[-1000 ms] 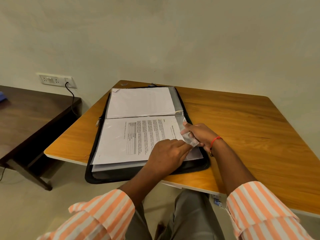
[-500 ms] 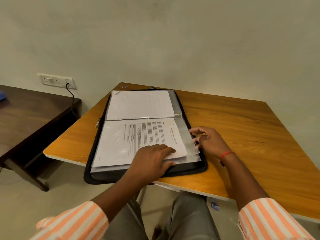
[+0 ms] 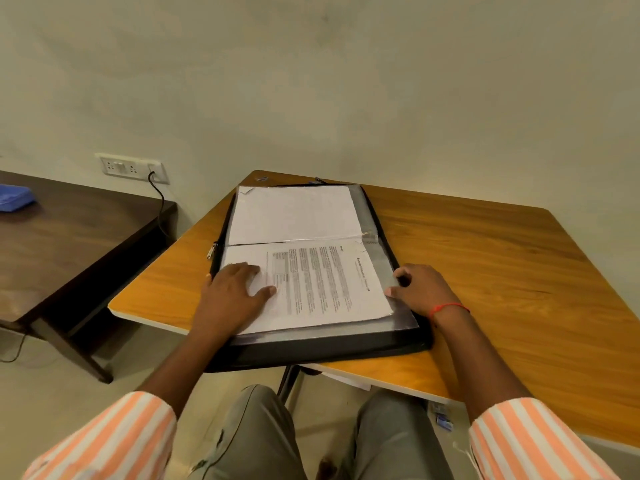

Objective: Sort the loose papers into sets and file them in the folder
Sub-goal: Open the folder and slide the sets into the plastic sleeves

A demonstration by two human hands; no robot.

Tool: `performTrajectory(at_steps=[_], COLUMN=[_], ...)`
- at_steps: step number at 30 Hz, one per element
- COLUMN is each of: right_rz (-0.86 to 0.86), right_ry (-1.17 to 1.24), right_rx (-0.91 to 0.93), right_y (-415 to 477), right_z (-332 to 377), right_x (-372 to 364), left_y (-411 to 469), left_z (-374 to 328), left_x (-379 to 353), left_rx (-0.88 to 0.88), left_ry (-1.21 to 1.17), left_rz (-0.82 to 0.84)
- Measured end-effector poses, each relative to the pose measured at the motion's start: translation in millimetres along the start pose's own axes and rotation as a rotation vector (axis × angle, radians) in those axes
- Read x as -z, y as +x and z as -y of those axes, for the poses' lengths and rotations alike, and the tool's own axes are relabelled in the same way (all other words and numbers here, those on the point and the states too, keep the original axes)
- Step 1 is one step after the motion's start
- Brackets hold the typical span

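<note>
A black zip folder (image 3: 311, 348) lies open on the wooden table (image 3: 502, 271), its clear plastic sleeves spread flat. A printed sheet (image 3: 322, 282) sits in the near sleeve, and a blank white sheet (image 3: 294, 213) fills the far one. My left hand (image 3: 232, 296) rests flat on the left part of the printed sheet with fingers spread. My right hand (image 3: 420, 289) touches the right edge of the near sleeve, fingers loosely bent, thumb at the paper's corner. Neither hand grips anything.
A dark wooden side table (image 3: 69, 244) stands to the left with a blue object (image 3: 14, 197) on it. A wall socket (image 3: 131, 166) with a black cable is behind it. The folder's near edge overhangs the table front, above my knees.
My left hand slid from the sheet's lower middle to its left side. My right hand let go of the sleeve's lifted edge and settled at the folder's right edge. The sleeve lies flat.
</note>
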State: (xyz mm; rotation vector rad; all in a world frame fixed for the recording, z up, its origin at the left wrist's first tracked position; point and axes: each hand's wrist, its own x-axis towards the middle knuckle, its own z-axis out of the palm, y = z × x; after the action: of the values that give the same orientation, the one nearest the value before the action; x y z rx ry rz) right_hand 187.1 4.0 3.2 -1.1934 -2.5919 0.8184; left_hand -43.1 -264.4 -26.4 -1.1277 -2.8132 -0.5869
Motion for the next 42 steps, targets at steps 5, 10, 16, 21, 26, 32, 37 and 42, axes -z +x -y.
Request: performTrajectory(at_steps=[5, 10, 16, 21, 26, 32, 37, 42], right_rz=[-0.104, -0.254, -0.095, -0.082, -0.086, -0.015, -0.046, -0.037], right_ry=[-0.166, -0.311, -0.337, -0.332, -0.369, -0.37, -0.427, -0.304], right_rx=[-0.09, -0.07, -0.021, 0.02, 0.085, 0.142, 0.114, 0.209], right_y=[12, 10, 10, 7, 1, 15, 25, 34], right_z=[-1, 10, 20, -13, -36, -46, -28, 34], right_x=[11, 2, -22, -17, -6, 11, 18, -8], left_y=[-19, -54, -91, -96, -2, 56, 65, 78], left_z=[-38, -102, -206, -214, -133, -75, -63, -53], left_x=[1, -9, -22, -17, -13, 1, 11, 8], left_rx=[0.023, 0.1, 0.149, 0.113, 0.418, 0.696, 0.798, 0.851], left_ry=[-0.099, -0.179, -0.439, -0.541, -0.49, -0.67, -0.846, -0.784], left_rz=[0.008, 0.06, 0.223, 0.107, -0.139, -0.27, -0.258, -0.186])
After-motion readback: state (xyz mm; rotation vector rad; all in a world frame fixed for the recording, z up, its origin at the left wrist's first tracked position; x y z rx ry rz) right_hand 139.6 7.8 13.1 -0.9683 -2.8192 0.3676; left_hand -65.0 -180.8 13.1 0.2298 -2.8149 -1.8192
